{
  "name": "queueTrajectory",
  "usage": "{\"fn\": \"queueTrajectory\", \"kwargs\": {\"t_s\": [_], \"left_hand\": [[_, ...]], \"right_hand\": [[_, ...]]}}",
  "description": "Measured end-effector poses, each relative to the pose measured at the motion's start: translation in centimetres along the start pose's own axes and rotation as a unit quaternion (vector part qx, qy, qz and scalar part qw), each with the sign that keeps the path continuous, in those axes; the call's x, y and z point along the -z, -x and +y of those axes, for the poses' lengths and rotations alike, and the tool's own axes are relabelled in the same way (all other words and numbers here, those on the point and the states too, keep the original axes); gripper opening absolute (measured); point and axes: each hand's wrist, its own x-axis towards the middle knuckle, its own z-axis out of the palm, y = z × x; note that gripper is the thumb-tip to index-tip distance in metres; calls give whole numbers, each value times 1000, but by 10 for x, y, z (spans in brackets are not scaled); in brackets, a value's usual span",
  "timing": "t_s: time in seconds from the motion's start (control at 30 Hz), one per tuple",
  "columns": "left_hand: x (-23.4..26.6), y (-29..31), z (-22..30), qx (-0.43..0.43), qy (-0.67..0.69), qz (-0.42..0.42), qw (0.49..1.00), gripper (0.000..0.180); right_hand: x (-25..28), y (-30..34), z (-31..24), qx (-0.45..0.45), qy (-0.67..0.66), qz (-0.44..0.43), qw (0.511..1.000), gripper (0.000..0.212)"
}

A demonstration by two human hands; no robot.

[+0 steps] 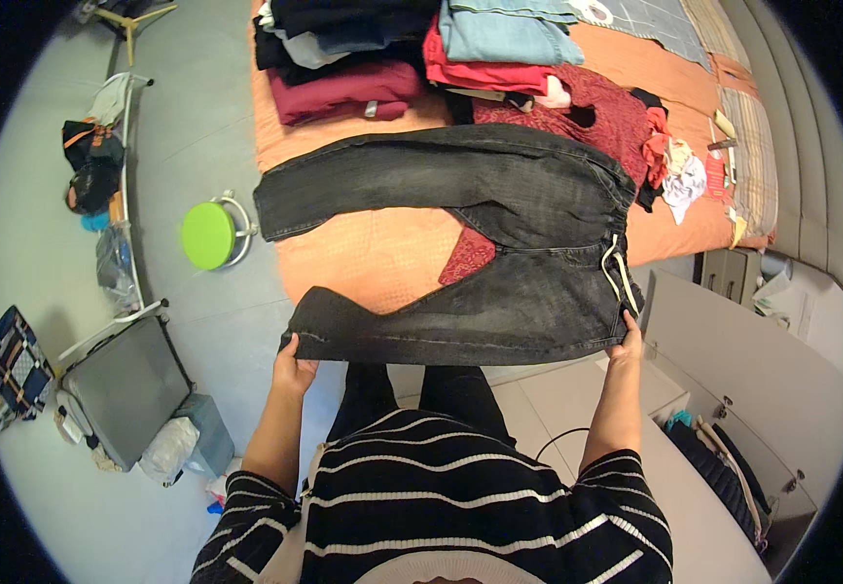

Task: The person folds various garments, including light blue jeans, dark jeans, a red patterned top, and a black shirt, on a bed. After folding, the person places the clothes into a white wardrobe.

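A pair of dark grey jeans [499, 292] with a white drawstring lies spread sideways across the bed, its waist to the right and its legs reaching left. The nearer leg is lifted a little past the bed's front edge. At the hem of that leg, my left hand [293, 370] grips the cloth. My right hand [626, 336] grips the waistband by the drawstring. Fabric covers part of the fingers on both hands. Between the two legs shows a bit of red patterned cloth [468, 255].
Folded dark clothes and a maroon garment [343, 92] are stacked at the far left of the bed [343, 263]. Light blue denim [509, 34] tops another pile. Crumpled small clothes [679, 175] lie right. On the floor stand a green stool [207, 237] and a grey suitcase [129, 389].
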Motion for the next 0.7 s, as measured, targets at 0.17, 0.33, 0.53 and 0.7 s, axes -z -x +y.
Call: {"fn": "queueTrajectory", "kwargs": {"t_s": [0.17, 0.33, 0.53, 0.7], "left_hand": [[0, -21, 54, -32, -130, 71, 988, 11], [-75, -48, 132, -60, -63, 52, 995, 13], [-174, -118, 153, -119, -40, 42, 991, 39], [-149, -189, 76, -46, -120, 31, 991, 36]], "right_hand": [[-68, 23, -13, 49, -51, -2, 997, 27], [-147, -9, -65, 79, -109, -69, 988, 10], [-261, -17, -80, 81, 6, -199, 977, 44], [-219, -82, -48, 387, 226, 49, 893, 32]]}}
